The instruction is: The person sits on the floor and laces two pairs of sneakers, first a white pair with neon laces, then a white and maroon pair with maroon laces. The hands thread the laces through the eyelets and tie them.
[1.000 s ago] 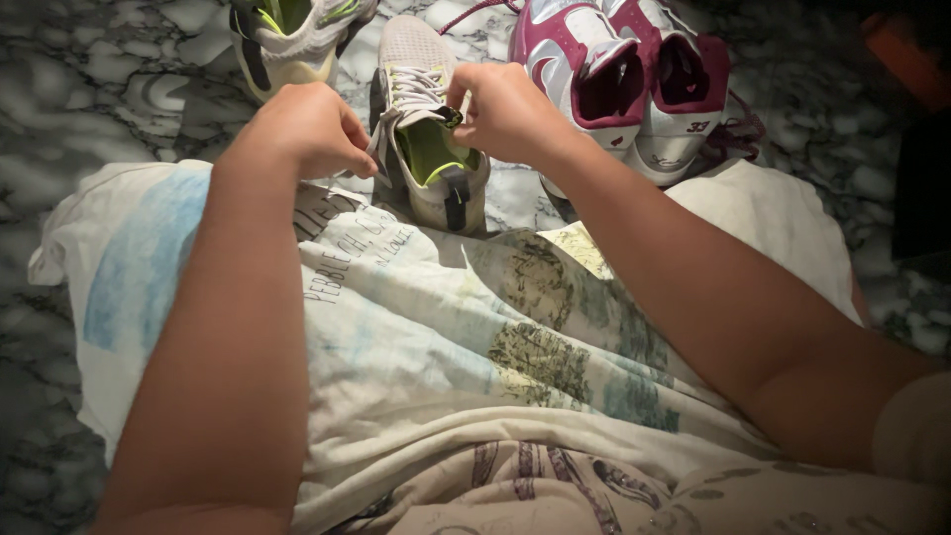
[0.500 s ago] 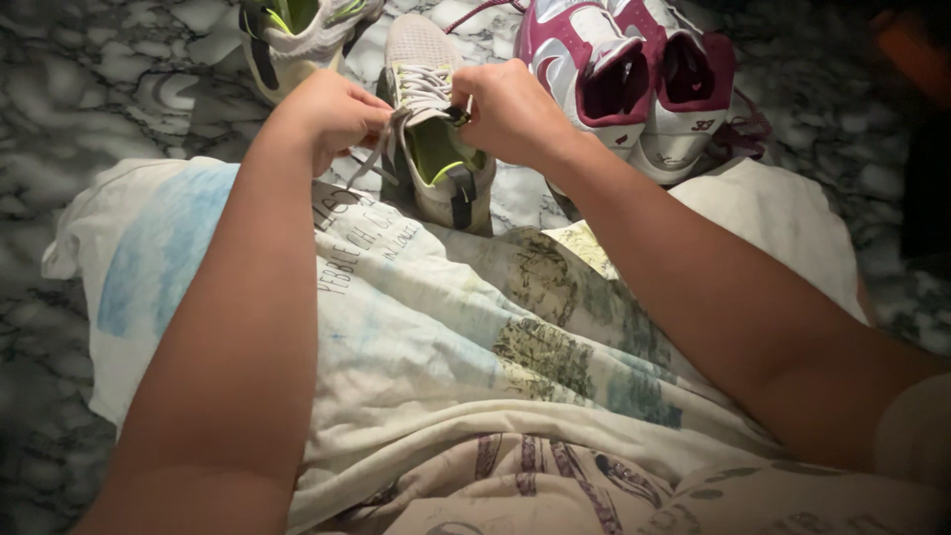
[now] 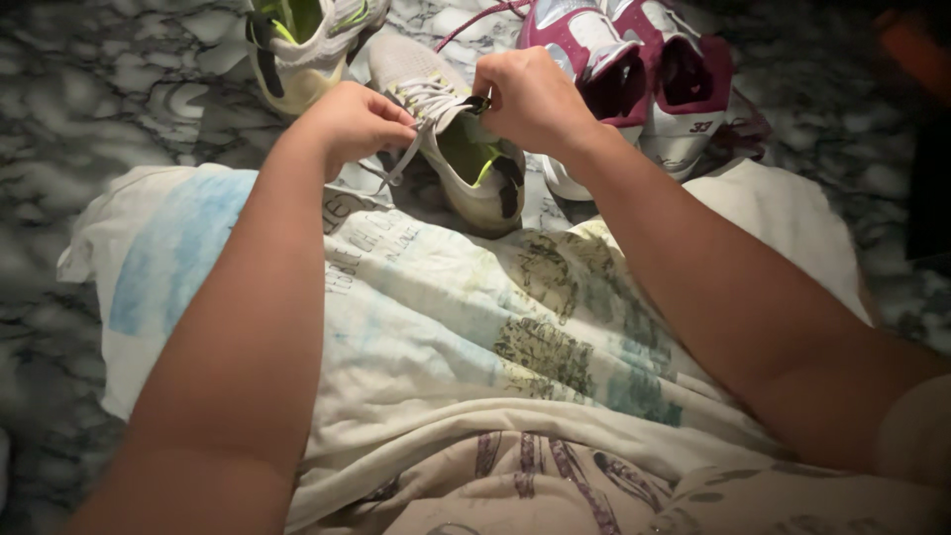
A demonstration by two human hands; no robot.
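Observation:
A grey sneaker [image 3: 466, 159] with a lime-green lining lies tilted on the marble floor just past my lap. My left hand [image 3: 352, 124] pinches a pale shoelace [image 3: 406, 154] that runs from its fingers up to the shoe's eyelets. My right hand [image 3: 530, 99] grips the tongue and upper edge of the same sneaker, holding it up at an angle. Both forearms reach forward over a printed white cloth [image 3: 446, 327] that covers my legs.
The matching grey and lime sneaker [image 3: 297, 40] lies at the top left. A pair of maroon and white high-top shoes [image 3: 654, 79] stands behind my right hand, their maroon laces trailing. The floor [image 3: 89, 89] is dark veined marble. Something orange [image 3: 906, 50] shows at the far right.
The grey sneaker has been tipped and turned, its heel swinging right. My left hand moved right and closer, drawing the lace out. My right hand lifted slightly.

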